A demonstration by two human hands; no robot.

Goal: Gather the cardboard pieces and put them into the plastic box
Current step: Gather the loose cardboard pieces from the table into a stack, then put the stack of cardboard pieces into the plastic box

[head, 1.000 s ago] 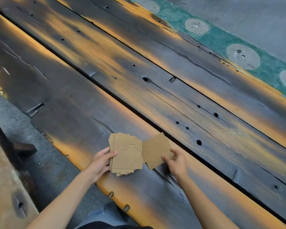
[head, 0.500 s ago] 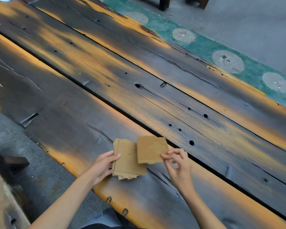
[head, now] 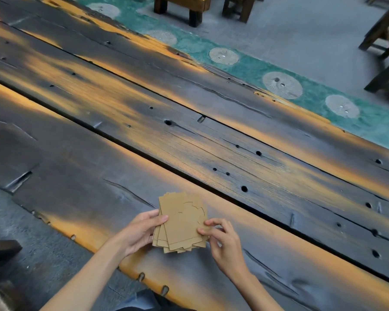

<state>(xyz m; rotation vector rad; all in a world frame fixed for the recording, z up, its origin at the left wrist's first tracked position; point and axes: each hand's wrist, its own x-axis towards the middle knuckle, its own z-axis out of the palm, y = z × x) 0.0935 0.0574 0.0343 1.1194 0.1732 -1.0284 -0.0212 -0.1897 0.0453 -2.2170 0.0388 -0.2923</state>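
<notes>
Stack of thin brown cardboard pieces [head: 182,223], roughly rectangular and fanned unevenly, held just above the near plank of the long dark charred-wood table [head: 211,140]. Left hand [head: 139,232] clasps the stack's left edge, thumb on top. Right hand [head: 225,239] pinches its right edge with fingertips.

Judgement: light, fairly stiff, smooth sheets; likely to slide apart unless squared and gripped across opposite edges. Top sheet carries curved cut lines, so it may tear there.

Table rough, cracked, holed; a green resin strip [head: 245,63] beyond the stack along its far edge. Dark wooden stools [head: 180,7] on grey floor past that. No plastic box in view.
</notes>
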